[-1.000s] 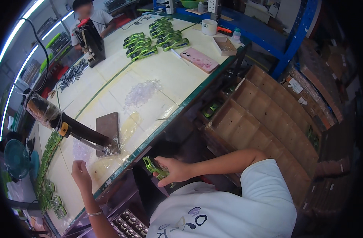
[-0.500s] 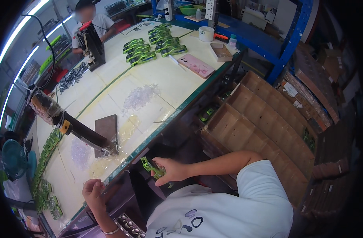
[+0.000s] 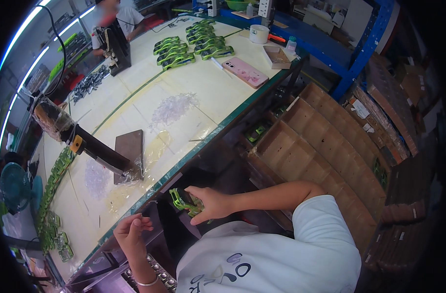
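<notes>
A green toy car body is gripped in my right hand, just off the table's front edge. My left hand is by the same edge, further left, its fingers curled toward the thumb; whatever they may hold is too small or hidden to make out. Between and beyond the hands, a brown plate lies on the table under the tip of a black, plastic-wrapped machine arm. Piles of small clear plastic pieces lie beyond the plate and to its left.
More green car bodies stand in rows at the far side and along the left edge. A pink phone lies near a small box. At right is a compartmented wooden tray. Across the table another person sits.
My left hand has moved right and slightly down, along the table edge. My right hand, still around the car body, has shifted slightly. The view has tilted a little.
</notes>
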